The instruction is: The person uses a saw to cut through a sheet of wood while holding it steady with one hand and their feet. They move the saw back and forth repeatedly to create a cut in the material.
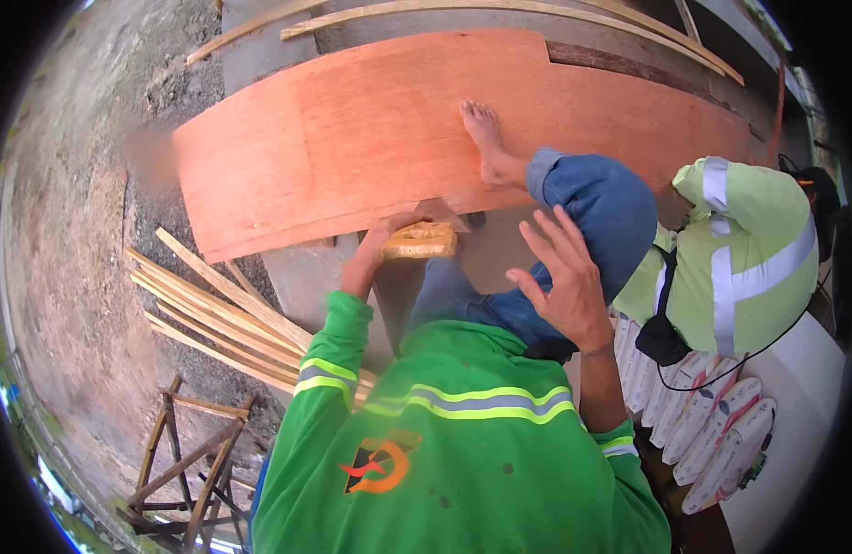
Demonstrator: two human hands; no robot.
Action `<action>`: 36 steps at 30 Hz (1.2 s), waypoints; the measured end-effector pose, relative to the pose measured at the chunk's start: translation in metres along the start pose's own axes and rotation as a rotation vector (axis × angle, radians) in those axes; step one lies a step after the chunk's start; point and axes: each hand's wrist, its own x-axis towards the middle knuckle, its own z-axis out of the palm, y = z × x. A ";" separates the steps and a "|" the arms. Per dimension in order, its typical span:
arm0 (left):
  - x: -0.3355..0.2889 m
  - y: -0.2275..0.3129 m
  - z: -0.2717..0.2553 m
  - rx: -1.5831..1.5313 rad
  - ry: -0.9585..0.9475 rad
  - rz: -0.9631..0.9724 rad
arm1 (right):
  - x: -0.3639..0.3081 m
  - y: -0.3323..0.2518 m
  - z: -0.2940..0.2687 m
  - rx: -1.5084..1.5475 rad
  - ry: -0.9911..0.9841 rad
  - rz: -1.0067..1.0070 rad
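Observation:
My left hand (375, 249) is closed around the yellow-brown wooden handle of what looks like a handsaw (420, 242), at the near edge of a reddish plywood sheet (352, 138). A greyish piece, perhaps its blade, shows at the sheet's edge; the rest is hidden. Raised over my bent knee, my right hand (569, 282) has its fingers spread and holds nothing. My bare foot (486, 138) presses on top of the plywood. The sheet stretches across the upper part of the view, with a second layer visible along its near edge.
Several long wood strips (223, 309) lie at the left, beside a wooden trestle frame (195, 452). More strips (500, 7) lie beyond the plywood. A person in a yellow-green reflective top (744, 249) crouches close on my right, near stacked white bags (712, 415).

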 end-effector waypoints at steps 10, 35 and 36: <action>-0.016 0.020 0.050 0.234 0.197 0.111 | 0.027 -0.034 0.040 -0.034 -0.208 0.106; -0.007 -0.115 0.095 -0.717 0.927 -0.423 | 0.108 -0.023 0.077 -0.553 -0.678 0.375; -0.005 -0.128 0.082 -0.552 1.057 -0.334 | 0.109 -0.018 0.077 -0.588 -0.683 0.387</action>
